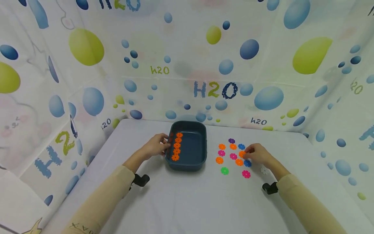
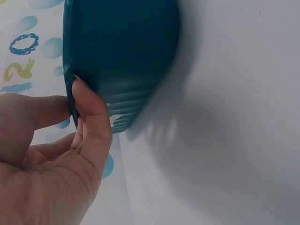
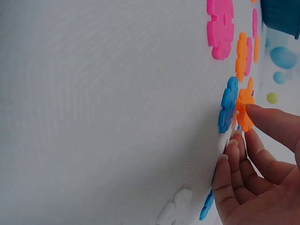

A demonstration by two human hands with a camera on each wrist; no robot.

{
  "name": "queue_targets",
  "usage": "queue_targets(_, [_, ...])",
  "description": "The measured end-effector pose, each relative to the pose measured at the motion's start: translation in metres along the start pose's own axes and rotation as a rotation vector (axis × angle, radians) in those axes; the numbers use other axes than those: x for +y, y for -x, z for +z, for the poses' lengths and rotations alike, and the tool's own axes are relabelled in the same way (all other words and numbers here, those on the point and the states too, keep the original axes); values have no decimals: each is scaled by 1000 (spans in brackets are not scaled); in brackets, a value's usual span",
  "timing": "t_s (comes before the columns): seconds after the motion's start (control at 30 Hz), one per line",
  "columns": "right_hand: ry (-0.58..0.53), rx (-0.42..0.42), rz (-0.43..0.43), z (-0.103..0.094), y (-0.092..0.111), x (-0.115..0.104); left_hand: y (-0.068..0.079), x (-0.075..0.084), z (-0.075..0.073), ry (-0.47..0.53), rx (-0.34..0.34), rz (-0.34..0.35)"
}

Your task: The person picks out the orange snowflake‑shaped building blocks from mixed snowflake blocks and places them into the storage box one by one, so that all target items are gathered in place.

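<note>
Head view: left hand (image 1: 156, 147) steadies the teal tray (image 1: 201, 143), right hand (image 1: 258, 155) works an orange flower disc (image 1: 242, 153) out of the loose cluster on the bench (image 1: 187, 201).
Left grip clamped on the tray's near-left rim – thumb over the edge, fingers on the outer wall in the left wrist view; a row of orange discs (image 1: 176, 147) lies along the tray floor. Right grip – fingertips (image 3: 253, 111) touching the orange disc, which lies on the bench just beside a blue disc (image 3: 228, 104); cannot tell if it is pinched yet or only touched. Risks: disc is thin and flat, so fingers could slide off or drag the blue neighbour along; a sideways nudge could scatter the pink, green and white discs nearby; pressing on the rim could tip the tray and spill the row.
</note>
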State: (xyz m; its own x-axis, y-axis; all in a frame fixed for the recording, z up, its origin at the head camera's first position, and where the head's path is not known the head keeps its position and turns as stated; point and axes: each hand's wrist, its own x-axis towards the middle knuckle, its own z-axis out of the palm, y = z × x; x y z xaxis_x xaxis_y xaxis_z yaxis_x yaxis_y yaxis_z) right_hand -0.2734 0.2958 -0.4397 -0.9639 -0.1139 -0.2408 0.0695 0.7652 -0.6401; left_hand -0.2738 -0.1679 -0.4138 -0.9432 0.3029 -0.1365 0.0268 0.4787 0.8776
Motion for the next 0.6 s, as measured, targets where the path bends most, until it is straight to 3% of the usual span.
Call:
queue_targets(0.33, [-53, 10, -19, -1, 2, 0, -1, -2, 0, 10, -11, 0])
queue_targets(0.6, [-78, 51, -116, -6, 4, -3, -2, 0, -1, 4, -11, 0])
